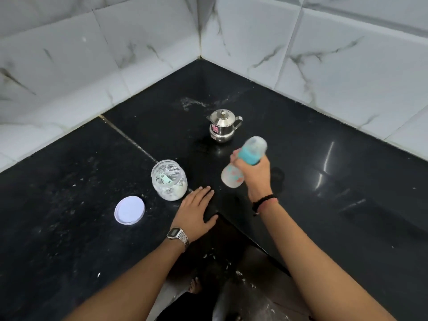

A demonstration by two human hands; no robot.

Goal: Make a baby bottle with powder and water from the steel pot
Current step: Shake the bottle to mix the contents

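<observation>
Baby bottle (243, 162): capped, tilted, blurred, gripped at its teal collar by your right hand (256, 174) above the counter (324, 205), near the steel pot (221, 129); seemingly mid-shake. Left hand (196, 210): spread flat. Keep the collar tight, strokes short
</observation>
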